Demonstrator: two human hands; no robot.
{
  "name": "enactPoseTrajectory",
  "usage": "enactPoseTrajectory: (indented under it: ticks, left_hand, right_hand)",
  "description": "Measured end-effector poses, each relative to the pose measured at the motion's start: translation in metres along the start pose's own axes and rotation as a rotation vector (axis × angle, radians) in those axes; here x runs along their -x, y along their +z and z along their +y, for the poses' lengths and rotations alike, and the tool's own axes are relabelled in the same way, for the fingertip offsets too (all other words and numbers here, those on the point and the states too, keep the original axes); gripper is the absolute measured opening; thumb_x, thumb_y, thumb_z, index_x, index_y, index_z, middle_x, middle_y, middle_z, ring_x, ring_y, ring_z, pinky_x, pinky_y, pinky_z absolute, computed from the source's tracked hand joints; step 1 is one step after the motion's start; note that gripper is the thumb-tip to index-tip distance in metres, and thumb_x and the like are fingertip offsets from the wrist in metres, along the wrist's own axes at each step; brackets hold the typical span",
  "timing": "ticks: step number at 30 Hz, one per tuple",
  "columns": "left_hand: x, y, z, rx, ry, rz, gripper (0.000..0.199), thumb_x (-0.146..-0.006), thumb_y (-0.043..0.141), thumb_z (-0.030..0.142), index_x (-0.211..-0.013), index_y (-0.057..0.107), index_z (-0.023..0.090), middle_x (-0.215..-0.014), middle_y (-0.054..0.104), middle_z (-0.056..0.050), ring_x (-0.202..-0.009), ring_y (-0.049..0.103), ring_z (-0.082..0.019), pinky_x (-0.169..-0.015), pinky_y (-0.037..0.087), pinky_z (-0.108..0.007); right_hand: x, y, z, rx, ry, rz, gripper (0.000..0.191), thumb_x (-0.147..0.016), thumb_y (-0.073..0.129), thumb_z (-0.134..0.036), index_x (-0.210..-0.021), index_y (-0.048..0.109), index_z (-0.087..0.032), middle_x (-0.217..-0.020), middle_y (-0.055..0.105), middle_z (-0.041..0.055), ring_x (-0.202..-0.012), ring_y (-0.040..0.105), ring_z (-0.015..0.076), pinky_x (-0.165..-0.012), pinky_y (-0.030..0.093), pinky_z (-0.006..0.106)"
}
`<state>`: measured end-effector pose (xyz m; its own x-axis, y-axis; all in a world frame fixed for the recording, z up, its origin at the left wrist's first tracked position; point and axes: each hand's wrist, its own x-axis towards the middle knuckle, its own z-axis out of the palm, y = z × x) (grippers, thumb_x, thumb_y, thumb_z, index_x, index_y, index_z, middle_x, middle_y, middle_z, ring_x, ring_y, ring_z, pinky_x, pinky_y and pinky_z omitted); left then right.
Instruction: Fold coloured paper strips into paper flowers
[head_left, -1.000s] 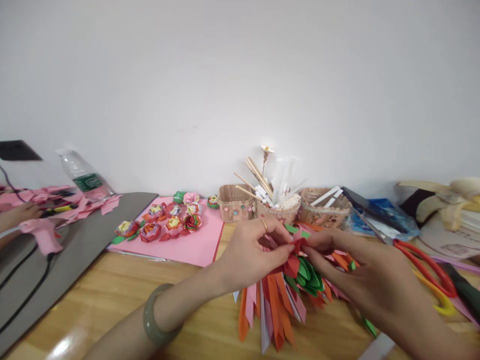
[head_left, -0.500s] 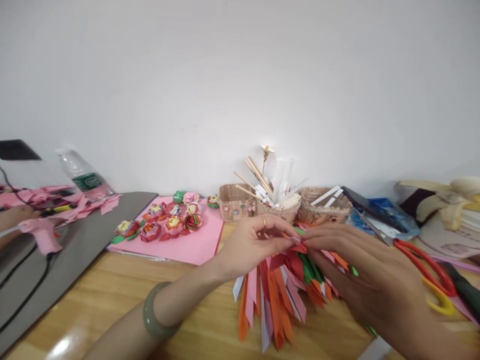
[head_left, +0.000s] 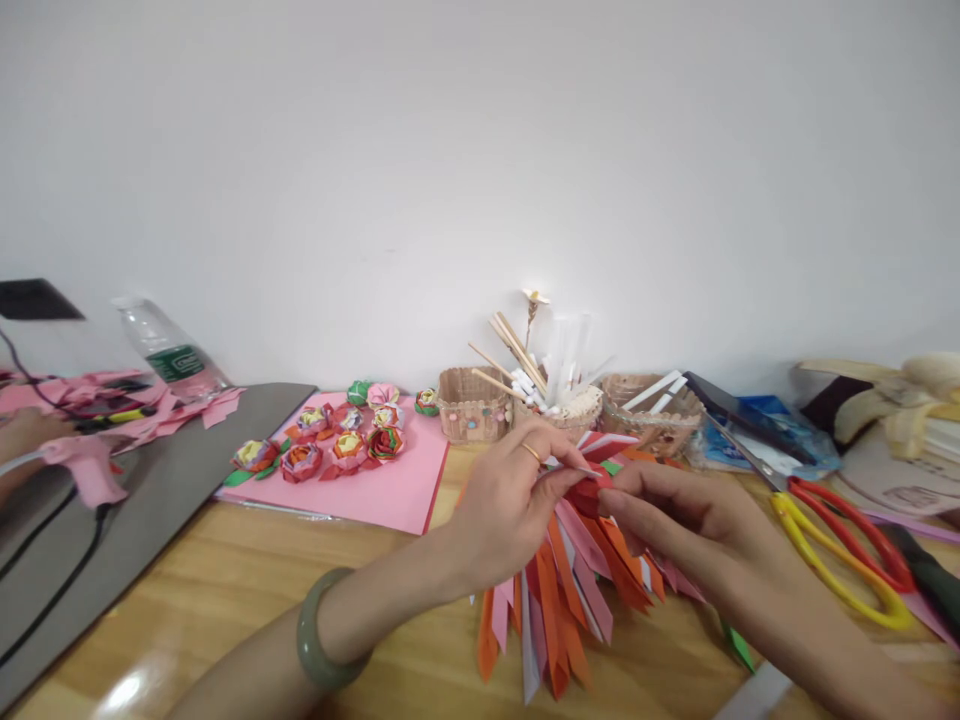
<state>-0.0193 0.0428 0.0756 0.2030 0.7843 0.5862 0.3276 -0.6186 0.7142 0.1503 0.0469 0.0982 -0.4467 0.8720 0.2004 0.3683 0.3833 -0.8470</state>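
Note:
My left hand (head_left: 510,500), with a ring on one finger and a green bangle at the wrist, pinches a small red paper piece (head_left: 592,492) between thumb and fingertips. From the right, the thumb and fingers of my right hand (head_left: 675,510) close on the same piece. Below both hands a fan of folded paper strips (head_left: 551,620) in orange, pink, red and pale lilac spreads over the wooden table (head_left: 360,600). My fingers hide part of the red piece and the top of the strips.
Paper flowers (head_left: 349,450) lie on a pink sheet (head_left: 405,500) at left. Woven baskets (head_left: 472,405) with sticks stand behind. Scissors (head_left: 847,560) lie right. Far left are a pink glue gun (head_left: 90,470), another person's hand (head_left: 30,440) and a bottle (head_left: 169,350).
My right hand has turned and its fingers have curled in around the red piece. My left hand has tilted slightly. More of the scissors' yellow handle and the strips behind my hands shows.

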Motion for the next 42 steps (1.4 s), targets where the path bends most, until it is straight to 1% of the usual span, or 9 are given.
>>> enactPoseTrajectory:
  ticks: [3, 8, 15, 19, 23, 31, 35, 38, 42]
  left_hand:
    - [0.001, 0.003, -0.001, 0.080, -0.102, 0.002, 0.010, -0.091, 0.045, 0.025, -0.085, 0.052, 0.020, -0.091, 0.058, -0.005, -0.093, 0.057, -0.019, -0.080, 0.045, -0.032]
    - [0.002, 0.005, -0.005, 0.123, -0.149, 0.027, 0.012, -0.092, 0.044, 0.029, -0.086, 0.050, 0.020, -0.093, 0.055, -0.005, -0.088, 0.054, -0.018, -0.076, 0.044, -0.030]
    - [0.003, 0.008, -0.005, 0.113, -0.194, 0.088, 0.012, -0.092, 0.041, 0.027, -0.086, 0.048, 0.020, -0.088, 0.053, -0.003, -0.086, 0.052, -0.017, -0.075, 0.041, -0.029]
    - [0.005, 0.011, -0.003, 0.177, -0.236, 0.116, 0.010, -0.091, 0.043, 0.027, -0.085, 0.047, 0.020, -0.084, 0.051, -0.002, -0.078, 0.051, -0.016, -0.071, 0.042, -0.028]
    - [0.005, 0.012, -0.001, 0.268, -0.284, 0.136, 0.008, -0.091, 0.044, 0.025, -0.084, 0.046, 0.020, -0.081, 0.052, -0.001, -0.073, 0.052, -0.014, -0.066, 0.043, -0.026]
    - [0.005, 0.016, -0.001, 0.354, -0.285, 0.206, 0.007, -0.090, 0.044, 0.023, -0.084, 0.047, 0.020, -0.080, 0.054, -0.001, -0.074, 0.055, -0.013, -0.067, 0.045, -0.025]
    - [0.007, 0.017, 0.000, 0.398, -0.292, 0.237, 0.007, -0.090, 0.045, 0.022, -0.084, 0.048, 0.020, -0.080, 0.054, 0.000, -0.074, 0.054, -0.012, -0.068, 0.044, -0.024]
    - [0.007, 0.016, -0.001, 0.443, -0.309, 0.232, 0.006, -0.090, 0.046, 0.022, -0.086, 0.049, 0.020, -0.083, 0.054, 0.000, -0.077, 0.053, -0.012, -0.072, 0.044, -0.024]
    - [0.003, 0.015, -0.007, 0.518, -0.314, 0.169, 0.007, -0.089, 0.048, 0.023, -0.083, 0.050, 0.019, -0.088, 0.055, -0.001, -0.084, 0.053, -0.013, -0.079, 0.043, -0.026]
  right_hand:
    - [0.000, -0.001, 0.002, -0.030, 0.023, -0.036, 0.038, -0.084, 0.051, -0.048, -0.058, 0.051, -0.020, -0.053, 0.040, -0.0045, -0.047, 0.034, 0.0094, -0.039, 0.026, 0.021]
    - [0.002, 0.000, 0.004, -0.026, 0.048, -0.046, 0.040, -0.084, 0.049, -0.048, -0.055, 0.043, -0.021, -0.050, 0.033, -0.0058, -0.043, 0.028, 0.0087, -0.036, 0.020, 0.022]
    - [0.003, 0.007, 0.001, 0.050, 0.102, -0.018, 0.033, -0.082, 0.042, -0.041, -0.055, 0.043, -0.021, -0.052, 0.038, -0.0039, -0.048, 0.035, 0.0110, -0.042, 0.028, 0.023]
    - [0.004, 0.009, -0.002, 0.076, 0.103, 0.013, 0.031, -0.080, 0.041, -0.040, -0.054, 0.043, -0.022, -0.051, 0.040, -0.0031, -0.047, 0.038, 0.0124, -0.044, 0.029, 0.025]
    - [0.004, 0.010, -0.004, 0.088, 0.083, 0.039, 0.031, -0.079, 0.040, -0.039, -0.052, 0.039, -0.023, -0.049, 0.038, -0.0033, -0.047, 0.037, 0.0126, -0.044, 0.029, 0.025]
    - [0.004, 0.012, 0.000, 0.148, -0.007, 0.100, 0.032, -0.079, 0.041, -0.036, -0.051, 0.034, -0.023, -0.049, 0.031, -0.0047, -0.046, 0.031, 0.0113, -0.041, 0.025, 0.023]
    - [0.004, 0.012, 0.000, 0.213, -0.049, 0.118, 0.032, -0.081, 0.040, -0.033, -0.051, 0.033, -0.023, -0.047, 0.033, -0.0047, -0.045, 0.032, 0.0112, -0.041, 0.026, 0.022]
    - [0.004, 0.009, -0.001, 0.296, -0.079, 0.106, 0.031, -0.081, 0.039, -0.031, -0.051, 0.035, -0.023, -0.046, 0.036, -0.0045, -0.043, 0.035, 0.0112, -0.041, 0.028, 0.022]
    - [0.004, 0.001, 0.000, 0.407, -0.091, 0.080, 0.031, -0.078, 0.043, -0.031, -0.049, 0.036, -0.022, -0.041, 0.038, -0.0046, -0.038, 0.035, 0.0106, -0.037, 0.026, 0.023]
